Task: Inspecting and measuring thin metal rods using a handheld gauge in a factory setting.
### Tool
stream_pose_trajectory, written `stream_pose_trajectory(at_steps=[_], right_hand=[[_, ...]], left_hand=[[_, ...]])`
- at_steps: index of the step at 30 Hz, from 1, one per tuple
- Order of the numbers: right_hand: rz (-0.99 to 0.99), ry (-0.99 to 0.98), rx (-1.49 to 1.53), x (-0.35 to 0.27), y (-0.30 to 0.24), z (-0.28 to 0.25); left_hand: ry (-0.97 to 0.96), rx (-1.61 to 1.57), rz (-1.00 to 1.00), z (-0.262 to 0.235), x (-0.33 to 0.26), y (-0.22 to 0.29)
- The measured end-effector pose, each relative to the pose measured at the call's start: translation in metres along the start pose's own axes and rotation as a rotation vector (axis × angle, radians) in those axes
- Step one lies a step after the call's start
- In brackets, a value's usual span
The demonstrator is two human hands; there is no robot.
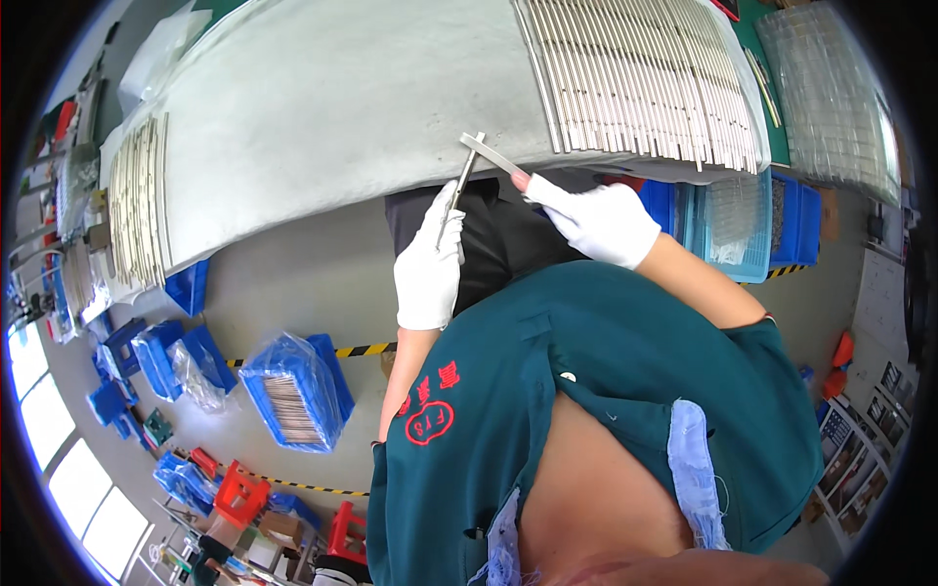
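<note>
Left hand (428, 262) grip: metal strip (463, 178) (right hand (598, 221) too).

Single view, head-mounted fisheye, left camera of a pair. It looks steeply down past the wearer's own chest and green shirt (606, 391), which fill the lower frame, close to the lens. The white-covered table (322, 107) lies at the top, farther off, its edge bent by the lens. Floor (293, 283) and blue crates (293, 391) sit lower left, well below.
</note>
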State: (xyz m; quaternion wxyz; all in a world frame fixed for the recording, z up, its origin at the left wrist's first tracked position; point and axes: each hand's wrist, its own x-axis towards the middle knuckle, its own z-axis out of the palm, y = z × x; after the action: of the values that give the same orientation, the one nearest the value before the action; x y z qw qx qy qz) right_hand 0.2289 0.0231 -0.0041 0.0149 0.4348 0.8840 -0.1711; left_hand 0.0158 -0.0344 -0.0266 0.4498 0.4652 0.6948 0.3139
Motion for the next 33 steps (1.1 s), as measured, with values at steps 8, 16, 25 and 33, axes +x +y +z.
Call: stream_pose_trajectory(at_steps=[8, 16, 25, 33], right_hand=[[-0.007, 0.169, 0.079, 0.023, -0.007, 0.003], [0.024, 0.128, 0.123, 0.017, -0.003, 0.009], [-0.012, 0.216, 0.103, 0.018, 0.000, 0.018], [-0.045, 0.172, 0.176, 0.011, -0.010, 0.011]], left_hand=[[0.019, -0.259, -0.042, 0.014, 0.001, -0.005], [-0.163, -0.588, -0.238, 0.024, 0.019, 0.008], [-0.112, -0.623, -0.130, 0.030, 0.026, 0.013], [-0.095, -0.724, -0.252, 0.032, 0.024, 0.018]])
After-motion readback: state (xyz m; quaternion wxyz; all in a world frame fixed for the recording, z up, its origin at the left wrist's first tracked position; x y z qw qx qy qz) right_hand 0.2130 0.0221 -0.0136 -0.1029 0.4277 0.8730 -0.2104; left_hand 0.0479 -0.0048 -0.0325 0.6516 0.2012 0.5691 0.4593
